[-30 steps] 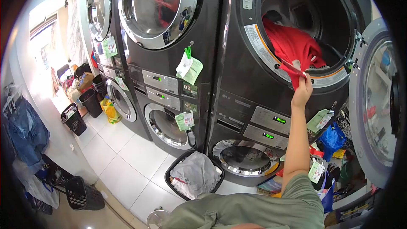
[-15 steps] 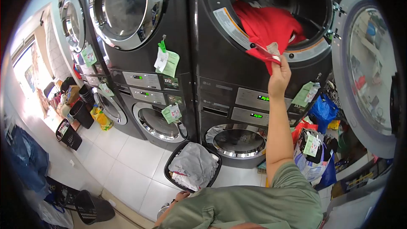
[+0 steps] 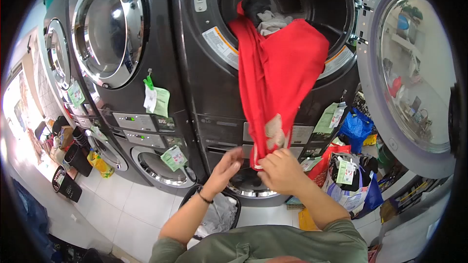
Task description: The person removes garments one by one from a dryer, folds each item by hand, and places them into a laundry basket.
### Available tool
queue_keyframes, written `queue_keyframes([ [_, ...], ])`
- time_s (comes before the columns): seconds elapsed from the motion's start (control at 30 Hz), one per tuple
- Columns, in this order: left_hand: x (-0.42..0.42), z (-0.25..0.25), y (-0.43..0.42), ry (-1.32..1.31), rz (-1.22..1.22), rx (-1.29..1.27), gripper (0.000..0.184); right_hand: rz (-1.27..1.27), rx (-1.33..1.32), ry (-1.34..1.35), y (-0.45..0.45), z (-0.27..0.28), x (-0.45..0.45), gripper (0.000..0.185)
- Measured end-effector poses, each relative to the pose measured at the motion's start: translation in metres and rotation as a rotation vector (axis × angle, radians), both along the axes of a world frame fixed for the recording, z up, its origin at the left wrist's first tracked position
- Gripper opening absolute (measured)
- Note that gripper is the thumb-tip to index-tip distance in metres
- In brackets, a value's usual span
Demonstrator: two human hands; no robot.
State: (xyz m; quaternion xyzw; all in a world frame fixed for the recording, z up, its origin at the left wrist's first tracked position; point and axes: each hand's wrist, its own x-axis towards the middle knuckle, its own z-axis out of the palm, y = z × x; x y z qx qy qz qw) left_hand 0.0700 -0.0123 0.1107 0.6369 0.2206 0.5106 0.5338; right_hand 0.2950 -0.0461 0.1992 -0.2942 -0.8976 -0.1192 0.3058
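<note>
A red garment (image 3: 287, 63) with a beige print hangs out of the open upper dryer drum (image 3: 321, 0). My right hand (image 3: 284, 170) is closed on its lower end, low in front of the machine. Just left of that end is my left hand (image 3: 225, 169), fingers apart and holding nothing; a dark band circles its wrist. Grey-white cloth (image 3: 273, 23) and a dark piece lie in the drum behind the red garment. Below my left forearm stands a black basket (image 3: 236, 220) with grey laundry (image 3: 217, 214), partly covered by my arm.
The round dryer door (image 3: 370, 68) is swung out to the right. Bags of laundry (image 3: 348, 175) and a blue bag (image 3: 356, 129) sit on the lower right. More stacked machines (image 3: 109, 29) with green tags line the left, with black baskets (image 3: 78, 158) on the tiled floor.
My right hand has drawn the red garment down and farther out of the drum. My left hand has risen from beside the basket toward the garment's lower end. The view has shifted right.
</note>
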Motion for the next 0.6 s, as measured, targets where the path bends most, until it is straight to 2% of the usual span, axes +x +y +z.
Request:
queue_keyframes([
  [0.03,0.016,0.025,0.019,-0.079,-0.065,0.057,0.053,0.028,0.026,-0.009,0.006,0.011,0.002,0.035],
  [0.07,0.034,0.052,0.032,-0.159,0.005,0.068,0.059,0.059,0.045,-0.013,0.010,0.022,0.005,0.037],
  [0.13,0.064,0.084,0.060,-0.091,0.245,0.081,0.054,0.046,0.212,0.056,0.023,0.073,0.024,0.041],
  [0.17,0.075,0.091,0.069,-0.054,0.364,0.084,0.052,0.015,0.401,0.200,0.048,0.095,0.036,0.045],
  [0.2,0.082,0.089,0.079,-0.029,0.350,0.069,0.047,-0.079,0.609,0.238,0.077,0.121,0.050,0.048],
  [0.27,0.092,0.079,0.100,0.031,0.319,0.039,0.038,-0.272,0.663,0.421,0.130,0.176,0.065,0.059],
  [0.3,0.098,0.073,0.099,0.105,0.454,0.086,0.033,-0.342,0.685,0.480,0.161,0.200,0.076,0.061],
  [0.37,0.094,0.065,0.091,0.154,0.438,-0.038,0.034,-0.570,0.587,0.445,0.241,0.215,0.101,0.060],
  [0.47,0.079,0.037,0.090,-0.042,0.413,-0.094,0.034,-0.441,-0.024,0.395,0.248,0.214,0.094,0.049],
  [0.57,0.060,0.035,0.089,-0.003,0.459,-0.091,0.034,-0.266,0.224,0.476,0.235,0.197,0.086,0.044],
  [0.6,0.052,0.035,0.090,0.017,0.437,-0.086,0.037,-0.161,0.262,0.577,0.217,0.185,0.080,0.046],
])
